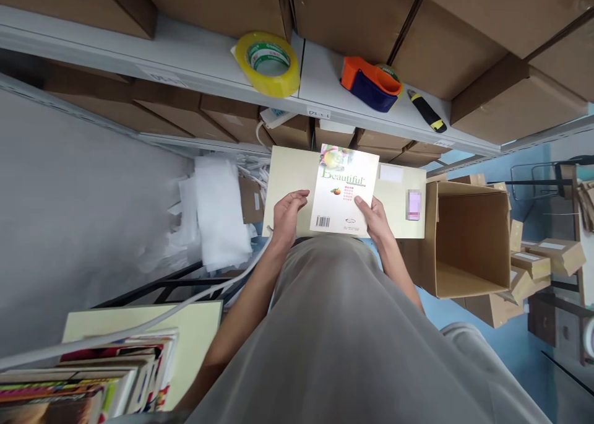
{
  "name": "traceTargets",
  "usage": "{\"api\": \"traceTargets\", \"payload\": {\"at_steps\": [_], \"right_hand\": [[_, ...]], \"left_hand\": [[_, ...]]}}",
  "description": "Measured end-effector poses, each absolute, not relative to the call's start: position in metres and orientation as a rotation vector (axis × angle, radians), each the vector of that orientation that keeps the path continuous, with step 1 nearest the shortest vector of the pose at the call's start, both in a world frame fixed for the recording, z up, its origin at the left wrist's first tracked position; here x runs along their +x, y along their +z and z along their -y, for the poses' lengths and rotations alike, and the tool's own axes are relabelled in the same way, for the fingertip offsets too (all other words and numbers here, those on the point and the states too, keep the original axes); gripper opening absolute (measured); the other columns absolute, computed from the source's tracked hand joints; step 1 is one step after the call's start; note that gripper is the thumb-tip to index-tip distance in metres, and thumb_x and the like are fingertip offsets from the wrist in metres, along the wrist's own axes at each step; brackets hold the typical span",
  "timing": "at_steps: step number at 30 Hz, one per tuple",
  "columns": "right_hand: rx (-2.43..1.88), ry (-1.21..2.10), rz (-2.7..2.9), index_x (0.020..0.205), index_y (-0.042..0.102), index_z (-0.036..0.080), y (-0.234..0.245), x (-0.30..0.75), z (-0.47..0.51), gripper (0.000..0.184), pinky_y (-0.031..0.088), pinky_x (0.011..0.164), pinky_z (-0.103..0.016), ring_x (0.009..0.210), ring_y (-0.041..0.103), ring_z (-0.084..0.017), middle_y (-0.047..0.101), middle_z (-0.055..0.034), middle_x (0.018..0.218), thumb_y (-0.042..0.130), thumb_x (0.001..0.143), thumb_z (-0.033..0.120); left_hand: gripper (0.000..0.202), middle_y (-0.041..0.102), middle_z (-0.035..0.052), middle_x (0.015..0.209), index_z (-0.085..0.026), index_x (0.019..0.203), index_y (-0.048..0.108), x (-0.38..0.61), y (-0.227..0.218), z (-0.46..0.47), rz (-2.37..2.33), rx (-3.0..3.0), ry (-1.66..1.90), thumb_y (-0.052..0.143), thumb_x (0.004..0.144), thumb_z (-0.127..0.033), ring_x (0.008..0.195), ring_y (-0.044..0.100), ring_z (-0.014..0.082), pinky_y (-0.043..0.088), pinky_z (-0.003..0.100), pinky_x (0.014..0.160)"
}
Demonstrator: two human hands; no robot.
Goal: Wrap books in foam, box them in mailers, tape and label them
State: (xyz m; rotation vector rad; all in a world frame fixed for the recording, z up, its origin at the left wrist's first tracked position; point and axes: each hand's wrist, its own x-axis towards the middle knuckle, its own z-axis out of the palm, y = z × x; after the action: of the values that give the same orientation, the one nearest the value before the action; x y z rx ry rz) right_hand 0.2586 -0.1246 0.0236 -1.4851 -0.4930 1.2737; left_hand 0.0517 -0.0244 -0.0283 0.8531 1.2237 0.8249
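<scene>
A white book (343,210) with the word "Beautiful", fruit pictures and a barcode lies over the pale yellow tabletop (292,170). My right hand (375,218) grips its lower right edge, thumb on top and the other fingers hidden underneath. Just left of the book, my left hand (286,216) is apart from it, fingers loosely bent with nothing seen in them. A blank white label (390,173) and a phone-like object with a pink screen (414,205) lie to the right of the book.
Yellow tape (292,71), an orange-and-blue tape dispenser (371,83) and a utility knife (427,111) sit on the shelf above. An open carton (431,244) stands right of the table. White packing sheets (220,213), a cable (185,306) and stacked magazines (134,380) are on the left.
</scene>
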Motion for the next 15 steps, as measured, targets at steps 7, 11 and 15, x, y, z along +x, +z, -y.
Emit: {"api": "traceTargets", "payload": {"at_steps": [7, 11, 15], "right_hand": [[-1.471, 1.287, 0.498, 0.124, 0.080, 0.023, 0.0253, 0.2632, 0.1278, 0.072, 0.069, 0.108, -0.054, 0.124, 0.083, -0.039, 0.087, -0.0131, 0.132, 0.091, 0.081, 0.079], [-1.464, 1.298, 0.478, 0.124, 0.081, 0.022, 0.0272, 0.2644, 0.1303, 0.072, 0.069, 0.109, -0.054, 0.124, 0.083, -0.039, 0.088, -0.0134, 0.131, 0.092, 0.080, 0.078], [-1.469, 1.307, 0.474, 0.125, 0.081, 0.021, 0.0266, 0.2659, 0.1318, 0.075, 0.069, 0.108, -0.053, 0.125, 0.083, -0.039, 0.087, -0.0139, 0.133, 0.092, 0.080, 0.079]], "left_hand": [[0.020, 0.084, 0.0102, 0.119, -0.023, 0.075, 0.072, 0.0569, -0.0239, 0.0281, -1.222, 0.808, 0.800, 0.078, 0.072, -0.042, 0.121, 0.073, 0.0287, 0.058, 0.041, 0.110], [0.021, 0.084, 0.0108, 0.118, -0.023, 0.077, 0.075, 0.0569, -0.0247, 0.0287, -1.219, 0.801, 0.783, 0.078, 0.072, -0.043, 0.121, 0.073, 0.0283, 0.057, 0.041, 0.112], [0.023, 0.085, 0.0095, 0.114, -0.024, 0.076, 0.076, 0.0585, -0.0241, 0.0292, -1.209, 0.784, 0.762, 0.080, 0.069, -0.044, 0.120, 0.075, 0.0295, 0.057, 0.043, 0.114]]}}
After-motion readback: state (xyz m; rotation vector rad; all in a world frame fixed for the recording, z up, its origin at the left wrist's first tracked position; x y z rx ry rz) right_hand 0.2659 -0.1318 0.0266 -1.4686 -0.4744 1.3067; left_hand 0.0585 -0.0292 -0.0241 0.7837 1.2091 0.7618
